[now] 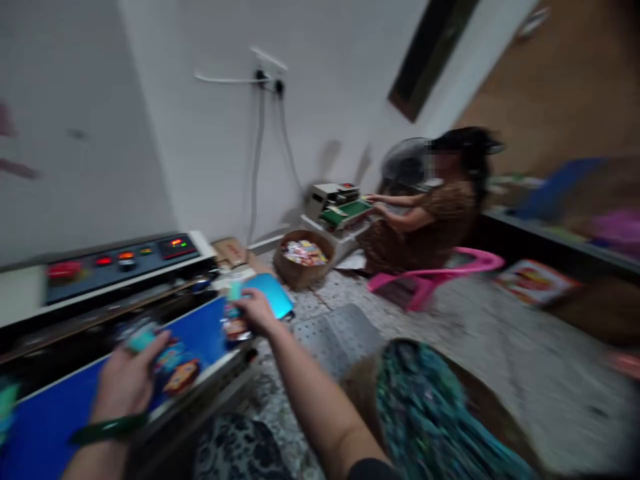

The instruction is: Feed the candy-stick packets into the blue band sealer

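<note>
My left hand [125, 380], with a dark green bangle at the wrist, is closed on a small printed packet [177, 370] with a teal end, held over a blue conveyor belt [55, 420]. Farther along the belt, my right hand [257, 310] pinches a second printed packet [236, 323], also teal at the top. The belt runs along the front of a sealing machine [120, 263] whose panel has lit red and orange displays. Another teal piece [7, 403] shows at the left edge. Motion blur hides the print on the packets.
A bright blue plate [270, 297] lies beyond the belt's end. A round basket [303, 273] of packets stands on the floor. A co-worker [430, 220] sits at a smaller machine with a green belt [350, 212], near a pink chair [435, 277]. Teal patterned cloth [430, 407] is close on my right.
</note>
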Demonstrator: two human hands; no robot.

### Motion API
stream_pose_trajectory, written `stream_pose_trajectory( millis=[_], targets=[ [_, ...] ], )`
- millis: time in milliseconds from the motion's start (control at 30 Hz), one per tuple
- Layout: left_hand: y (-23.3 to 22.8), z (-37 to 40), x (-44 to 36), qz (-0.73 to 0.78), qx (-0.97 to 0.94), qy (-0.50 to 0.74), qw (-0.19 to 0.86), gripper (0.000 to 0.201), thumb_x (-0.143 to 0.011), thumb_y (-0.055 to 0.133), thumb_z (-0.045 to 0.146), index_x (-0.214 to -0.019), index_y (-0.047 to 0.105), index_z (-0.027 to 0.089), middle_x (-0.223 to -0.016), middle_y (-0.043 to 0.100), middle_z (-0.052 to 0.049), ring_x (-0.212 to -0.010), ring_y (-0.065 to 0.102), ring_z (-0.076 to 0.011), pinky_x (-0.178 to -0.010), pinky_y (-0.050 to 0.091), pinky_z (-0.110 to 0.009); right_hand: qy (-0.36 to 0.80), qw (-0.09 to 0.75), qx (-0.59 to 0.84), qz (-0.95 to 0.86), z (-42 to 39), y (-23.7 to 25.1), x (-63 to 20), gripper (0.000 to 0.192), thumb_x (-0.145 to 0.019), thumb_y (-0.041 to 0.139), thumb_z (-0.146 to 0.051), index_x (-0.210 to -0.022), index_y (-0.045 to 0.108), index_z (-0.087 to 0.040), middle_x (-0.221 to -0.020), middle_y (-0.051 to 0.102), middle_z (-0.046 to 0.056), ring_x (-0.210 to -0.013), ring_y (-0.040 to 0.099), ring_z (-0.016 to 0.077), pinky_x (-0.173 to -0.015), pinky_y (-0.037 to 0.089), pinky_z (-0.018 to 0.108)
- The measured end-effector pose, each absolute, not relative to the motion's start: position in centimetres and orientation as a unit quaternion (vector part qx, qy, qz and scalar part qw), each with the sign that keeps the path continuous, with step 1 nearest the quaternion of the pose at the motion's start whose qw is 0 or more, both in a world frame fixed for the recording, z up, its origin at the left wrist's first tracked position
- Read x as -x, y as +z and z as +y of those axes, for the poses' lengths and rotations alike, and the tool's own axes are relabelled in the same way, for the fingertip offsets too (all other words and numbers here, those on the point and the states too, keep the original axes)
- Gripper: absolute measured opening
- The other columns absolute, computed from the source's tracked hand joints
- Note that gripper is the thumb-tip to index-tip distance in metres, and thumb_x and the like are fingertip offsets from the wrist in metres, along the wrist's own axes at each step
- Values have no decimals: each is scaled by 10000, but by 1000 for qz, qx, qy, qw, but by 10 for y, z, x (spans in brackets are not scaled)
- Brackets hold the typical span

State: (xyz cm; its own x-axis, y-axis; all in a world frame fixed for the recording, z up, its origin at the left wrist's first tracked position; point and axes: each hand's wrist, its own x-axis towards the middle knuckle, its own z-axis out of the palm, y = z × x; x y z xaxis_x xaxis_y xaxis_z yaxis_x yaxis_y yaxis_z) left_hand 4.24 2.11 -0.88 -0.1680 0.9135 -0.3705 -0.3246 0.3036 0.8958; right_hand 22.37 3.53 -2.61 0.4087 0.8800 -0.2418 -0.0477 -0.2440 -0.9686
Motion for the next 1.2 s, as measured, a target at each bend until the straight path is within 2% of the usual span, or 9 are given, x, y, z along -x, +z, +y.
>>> stream_pose_trajectory(
  millis=[100,233,500,600,733,800,900,1000,1200],
  targets=[
    [-10,19,-14,517,-273,539,607,242,-590,703,145,-811,606,159,-682,626,11,-593,590,-120,-521,490,-214,504,518,608,-329,51,-31,-232,190,-521,679,-237,-643,571,-138,-453,481,-59,-382,424,79,-385,322,191],
    [-14,22,-11,516,-291,535,603,361,-542,742,216,-845,551,171,-684,640,-8,-635,617,-157,-538,510,-252,528,494,593,-354,64,-37,-229,172,-521,668,-212,-542,518,-131,-394,432,-66,-323,335,44,-345,244,173],
    [-20,21,-7,530,-272,521,611,393,-533,749,263,-856,561,145,-677,649,-24,-588,607,-148,-552,508,-262,572,449,585,-360,90,-49,-209,226,-508,648,-122,-476,426,-152,-363,390,-76,-286,337,49,-334,272,188],
    [-21,22,-8,531,-268,521,612,413,-532,746,270,-879,556,151,-680,647,-18,-563,600,-146,-541,506,-275,582,445,581,-355,93,-49,-199,211,-510,678,-136,-538,469,-143,-399,452,-56,-323,414,72,-366,337,201],
    [-21,24,-14,519,-304,554,576,439,-531,748,252,-909,540,171,-779,659,-22,-664,617,-157,-607,503,-279,579,468,561,-362,74,-39,-187,238,-620,667,-307,-714,531,-136,-552,579,6,-455,544,114,-465,425,229],
    [-21,25,-17,514,-317,555,572,432,-534,745,261,-906,549,162,-797,662,-34,-683,616,-162,-614,496,-278,621,458,503,-390,57,-30,-181,310,-647,653,-385,-796,562,-129,-672,620,41,-554,586,126,-536,454,242],
    [-21,25,-25,520,-326,533,582,413,-525,744,290,-874,586,135,-776,670,-52,-674,611,-175,-615,485,-286,700,401,419,-417,32,-23,-175,411,-609,697,-384,-924,588,-143,-816,627,49,-682,596,135,-642,469,271],
    [-22,23,-35,523,-359,514,577,363,-537,732,318,-823,621,124,-775,677,-54,-711,608,-185,-662,469,-284,715,388,401,-421,19,-29,-174,506,-520,763,-301,-978,588,-174,-775,600,1,-676,561,118,-639,446,253],
    [-18,15,-54,498,-370,522,585,361,-598,690,351,-878,632,131,-839,674,-57,-784,596,-192,-714,453,-285,666,447,423,-421,15,-39,-180,335,-460,785,-220,-691,548,-163,-580,473,-77,-551,437,64,-560,361,191]
  ],
)
